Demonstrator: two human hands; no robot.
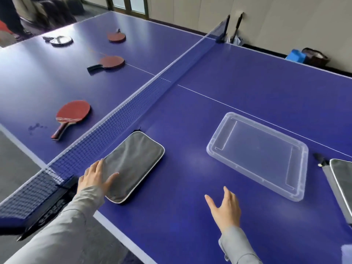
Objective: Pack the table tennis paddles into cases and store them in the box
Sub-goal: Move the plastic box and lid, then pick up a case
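Head view: blue desk (247, 82) across the whole frame, net (133, 105) running from lower left to upper right.
Left grip (97, 178): lower left, fingers straight and spread, laid flat on the near corner of the grey case (133, 164); nothing held.
Right grip (225, 210): lower centre, fingers loosely spread over bare desk, between grey case and clear box (259, 155); nothing held, contact with the desk impossible to tell.
Grey case: flat on the desk just beside the net, closed, white piping round the edge.
Clear box: right of centre, shallow, nothing inside, well apart from the grey case.
Second case (341, 183): right edge of the frame, partly cut off.
Red paddles: three, all left of the net, at middle left (73, 114), upper left of centre (112, 61) and further up (116, 36).
Dark round item (61, 40): upper left, too blurred to name.
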